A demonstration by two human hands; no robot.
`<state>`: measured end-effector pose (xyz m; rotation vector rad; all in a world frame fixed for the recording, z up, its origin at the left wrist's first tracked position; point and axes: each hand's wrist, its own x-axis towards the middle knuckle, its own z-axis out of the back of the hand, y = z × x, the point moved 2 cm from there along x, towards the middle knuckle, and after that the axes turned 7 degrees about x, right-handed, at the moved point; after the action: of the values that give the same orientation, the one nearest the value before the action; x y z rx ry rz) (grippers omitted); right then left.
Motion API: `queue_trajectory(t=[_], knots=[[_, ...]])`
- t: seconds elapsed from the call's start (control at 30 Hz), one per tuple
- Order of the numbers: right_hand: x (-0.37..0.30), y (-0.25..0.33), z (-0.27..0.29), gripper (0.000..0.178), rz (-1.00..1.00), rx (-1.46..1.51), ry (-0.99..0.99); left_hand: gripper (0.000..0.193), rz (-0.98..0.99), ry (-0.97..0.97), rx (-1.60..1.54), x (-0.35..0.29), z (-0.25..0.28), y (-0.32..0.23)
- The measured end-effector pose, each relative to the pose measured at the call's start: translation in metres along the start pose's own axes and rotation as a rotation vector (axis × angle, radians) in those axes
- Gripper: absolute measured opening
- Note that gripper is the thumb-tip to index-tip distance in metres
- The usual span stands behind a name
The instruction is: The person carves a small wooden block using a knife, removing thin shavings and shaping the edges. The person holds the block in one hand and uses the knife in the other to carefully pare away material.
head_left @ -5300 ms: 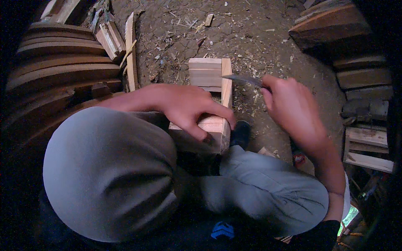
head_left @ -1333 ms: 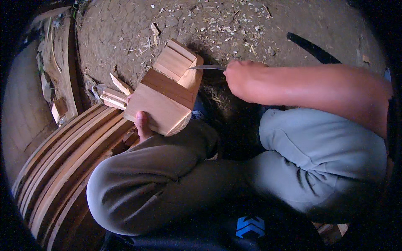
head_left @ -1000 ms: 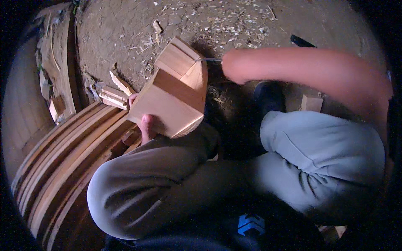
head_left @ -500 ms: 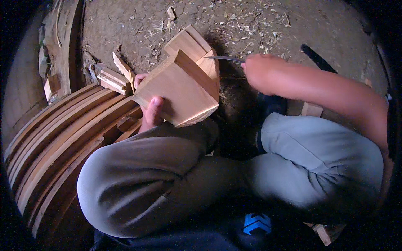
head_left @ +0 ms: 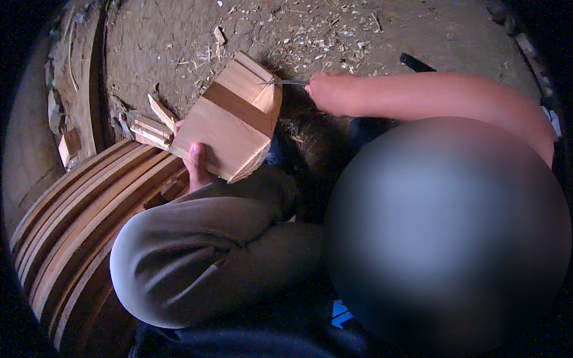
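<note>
A pale block of wood (head_left: 221, 134) with a stepped notch across it is tilted above my left thigh. My left hand (head_left: 199, 166) grips its near left corner, thumb on the flat face and fingers mostly behind. From the far right, my right hand (head_left: 333, 94) is closed round the handle of a knife (head_left: 290, 82), the handle itself hidden in the fist. The thin blade points left, and its tip meets the notched part of the block near the right edge.
Long stacked boards (head_left: 89, 197) lie to my left, with small offcuts (head_left: 152, 131) at their far end. Wood chips (head_left: 322, 45) litter the dirt floor ahead. A dark flat object (head_left: 416, 62) lies beyond my right forearm. A round blur hides the lower right.
The block and both hands sit further left in view, and the block is turned so more of its notch shows. The knife tip stays at the notch.
</note>
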<state>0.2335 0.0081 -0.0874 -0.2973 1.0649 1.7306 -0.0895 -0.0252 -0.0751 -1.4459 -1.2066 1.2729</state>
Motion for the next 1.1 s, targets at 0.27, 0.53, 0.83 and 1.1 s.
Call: queue_trajectory(t=[0.27,0.53,0.83,1.1], knots=[[0.061,-0.023,0.0,0.03,0.209,-0.476,0.198,0.073,0.15,-0.155,0.035,0.001,-0.006,-0.008],[-0.016,-0.01,0.031,0.048,0.013,-0.082,0.109,0.069,0.011,0.024,0.123,0.01,-0.007,-0.003],[-0.01,0.0,0.006,0.048,-0.075,-0.035,0.088,0.071,-0.012,0.003,0.162,0.008,-0.006,-0.013],[0.003,0.008,0.003,0.046,-0.02,-0.293,0.252,0.071,-0.103,0.086,0.136,0.009,-0.029,-0.026]])
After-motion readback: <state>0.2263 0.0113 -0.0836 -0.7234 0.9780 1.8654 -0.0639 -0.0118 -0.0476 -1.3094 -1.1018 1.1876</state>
